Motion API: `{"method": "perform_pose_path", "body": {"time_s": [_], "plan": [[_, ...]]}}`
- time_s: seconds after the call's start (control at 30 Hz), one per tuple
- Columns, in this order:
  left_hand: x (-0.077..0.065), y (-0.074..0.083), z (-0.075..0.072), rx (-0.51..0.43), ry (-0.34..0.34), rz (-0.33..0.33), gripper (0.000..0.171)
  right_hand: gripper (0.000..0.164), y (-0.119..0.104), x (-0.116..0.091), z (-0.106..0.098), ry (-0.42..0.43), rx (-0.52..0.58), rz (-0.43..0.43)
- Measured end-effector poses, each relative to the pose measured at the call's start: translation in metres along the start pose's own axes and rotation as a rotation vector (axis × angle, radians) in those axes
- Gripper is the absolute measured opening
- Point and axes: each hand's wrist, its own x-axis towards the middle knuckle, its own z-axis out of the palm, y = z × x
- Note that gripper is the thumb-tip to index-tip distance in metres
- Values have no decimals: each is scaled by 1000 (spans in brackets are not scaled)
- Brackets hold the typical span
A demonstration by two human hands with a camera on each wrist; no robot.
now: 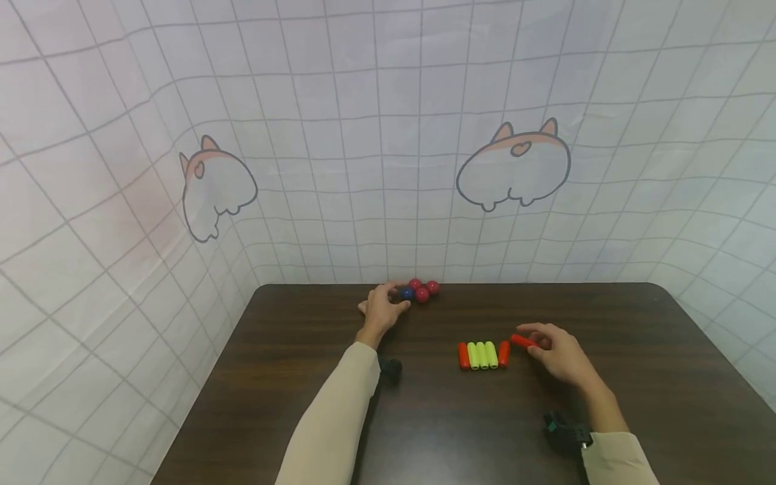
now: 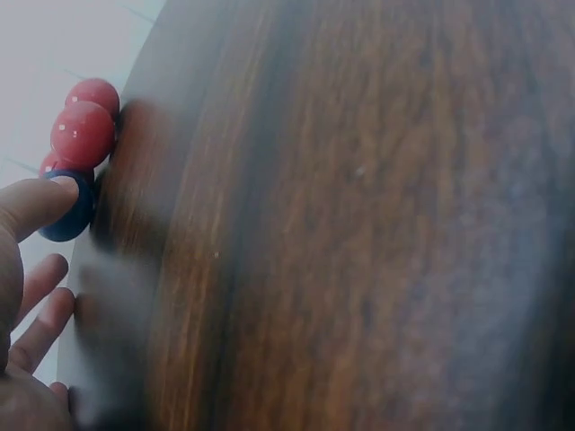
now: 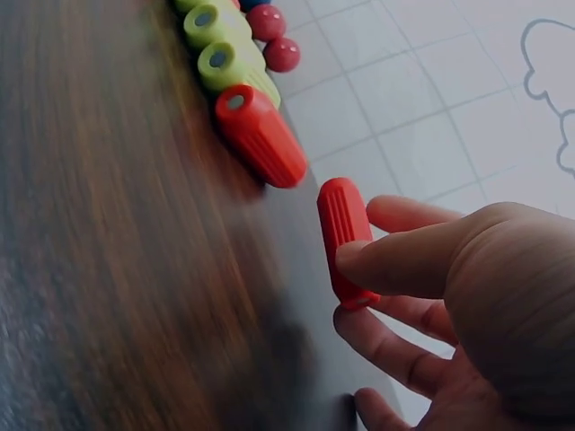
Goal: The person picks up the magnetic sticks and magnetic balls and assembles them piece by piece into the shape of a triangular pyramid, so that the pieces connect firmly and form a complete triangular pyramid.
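At the table's far edge my left hand [image 1: 380, 307] pinches a glossy blue ball [image 1: 407, 294], its thumb on the near side in the left wrist view. Three red balls [image 2: 83, 135] sit close against the blue one. My right hand [image 1: 562, 351] holds a red ridged rod [image 3: 343, 238] between thumb and fingers, tilted and just right of a row of rods. That row has three yellow-green rods [image 1: 481, 355] side by side, with one red rod [image 1: 463, 356] on the left end and another red rod [image 3: 260, 135] on the right end.
The dark wood-grain table [image 1: 291, 357] reaches back to a white gridded curtain [image 1: 339, 168] with cartoon animal drawings. Dark wrist-worn devices show below each hand, including a black strap [image 1: 570, 434] at the right wrist.
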Motion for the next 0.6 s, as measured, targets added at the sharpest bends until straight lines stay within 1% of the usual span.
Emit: {"method": "perform_pose_path", "body": {"time_s": [0.23,0.37,0.6], "plan": [[3,1,-1,11,-16,-6,39,34,0,-2,-3,6,23,3],[4,1,0,9,-7,3,38,33,0,-2,-3,14,31,-4],[6,1,3,5,17,9,35,33,0,-1,-5,16,40,8]]}}
